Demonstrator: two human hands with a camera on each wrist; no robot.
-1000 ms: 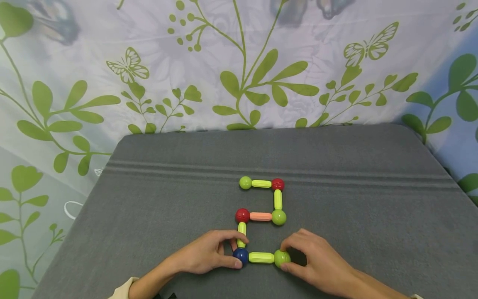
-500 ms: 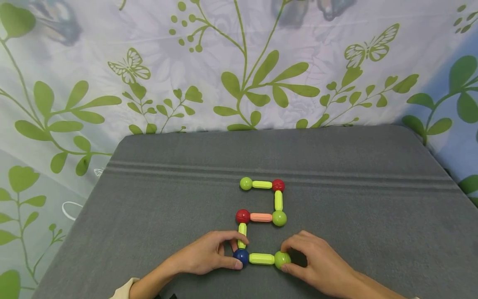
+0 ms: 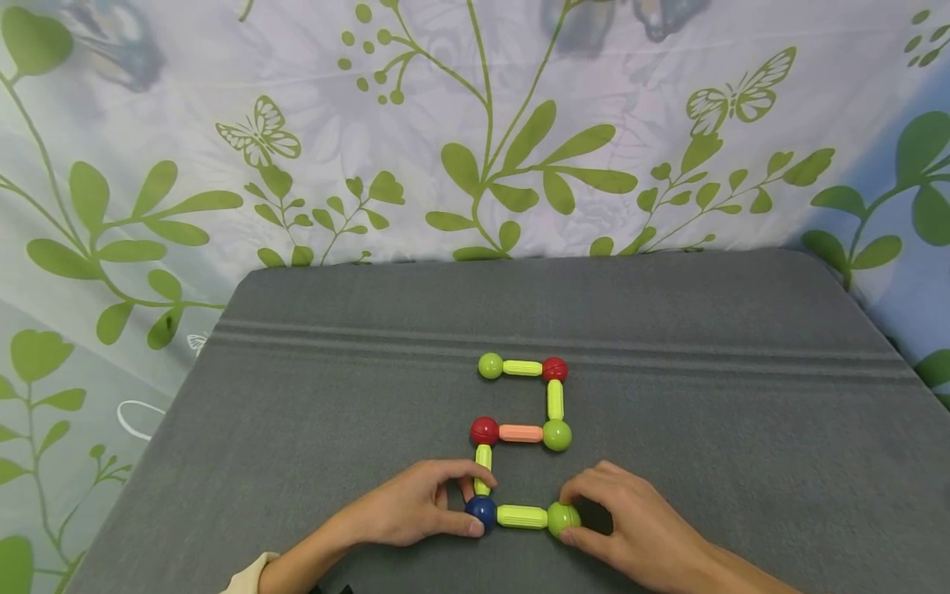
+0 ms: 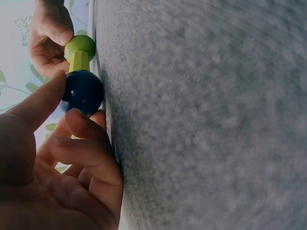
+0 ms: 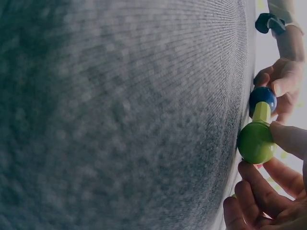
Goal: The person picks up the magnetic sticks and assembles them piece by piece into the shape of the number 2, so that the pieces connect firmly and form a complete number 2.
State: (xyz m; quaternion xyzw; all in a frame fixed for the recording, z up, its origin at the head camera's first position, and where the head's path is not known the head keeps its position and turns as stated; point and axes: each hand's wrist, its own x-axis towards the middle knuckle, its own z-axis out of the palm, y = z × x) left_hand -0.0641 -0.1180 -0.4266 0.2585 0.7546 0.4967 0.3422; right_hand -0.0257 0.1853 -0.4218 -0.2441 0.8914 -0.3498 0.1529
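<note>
Magnetic balls and rods lie joined on the grey cloth in the outline of a 2. My left hand [image 3: 416, 505] pinches the blue ball [image 3: 482, 515] at the lower left corner between thumb and fingers. At the lower right end, my right hand [image 3: 631, 521] pinches a green ball [image 3: 564, 520]. Between these balls runs a yellow-green rod [image 3: 522, 517]. Another yellow-green rod [image 3: 484, 464] rises from the blue ball to a red ball [image 3: 485, 431], partly behind my left index finger. The left wrist view shows the blue ball [image 4: 84, 92] between thumb and fingertips; the right wrist view shows the green ball [image 5: 256, 143] likewise.
An orange rod [image 3: 521, 433] links the red ball to a second green ball [image 3: 557, 435]. Above stand an upright rod [image 3: 555, 400], another red ball [image 3: 554, 370], a top rod [image 3: 523, 368] and a green end ball [image 3: 491, 365]. A leaf-patterned curtain [image 3: 416, 124] hangs behind the table [image 3: 334, 371].
Both hands keep their hold on the blue and green balls. The whole scene shifts very slightly in the head view; the joined shape stays the same.
</note>
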